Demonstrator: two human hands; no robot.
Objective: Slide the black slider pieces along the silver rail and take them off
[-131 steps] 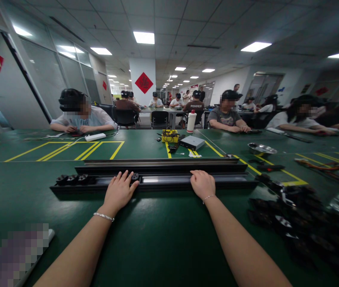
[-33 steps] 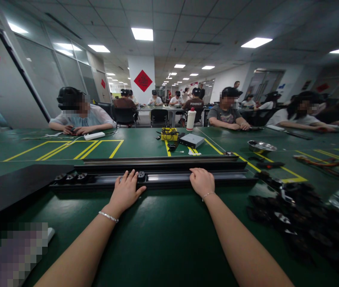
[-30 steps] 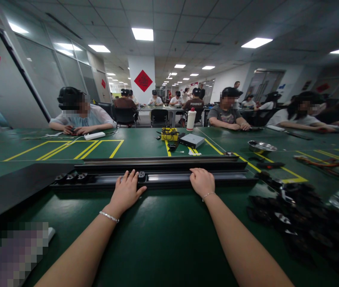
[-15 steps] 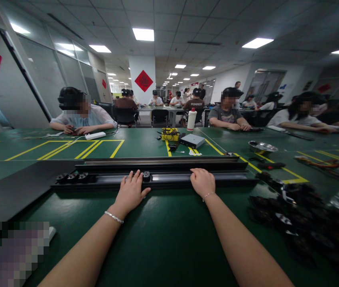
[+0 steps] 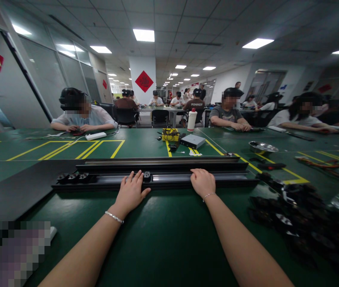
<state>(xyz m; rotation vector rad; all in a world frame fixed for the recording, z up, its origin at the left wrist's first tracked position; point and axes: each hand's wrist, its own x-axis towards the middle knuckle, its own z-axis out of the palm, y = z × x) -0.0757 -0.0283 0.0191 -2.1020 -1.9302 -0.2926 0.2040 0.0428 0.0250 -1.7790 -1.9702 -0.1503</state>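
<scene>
A long black rail (image 5: 169, 183) with a shiny metal channel lies crosswise before me on the green table. My left hand (image 5: 131, 189) rests on it, fingers spread and thumb apart, holding nothing. Beside its fingertips, a small black round part (image 5: 147, 175) with a silver face sits in the channel. My right hand (image 5: 203, 182) is over the rail farther right, its fingers bent together over the channel; their tips are partly hidden. Three similar black parts (image 5: 73, 177) stand in a row at the rail's left end. A second black rail (image 5: 163, 164) runs parallel just behind.
Many dark parts (image 5: 304, 227) are heaped at the right. A metal bowl (image 5: 263, 147), a grey box (image 5: 192, 140), a yellow box (image 5: 170, 135) with cables and a white bottle (image 5: 191, 120) stand farther back. A black mat (image 5: 16, 187) lies left. Co-workers sit across the table.
</scene>
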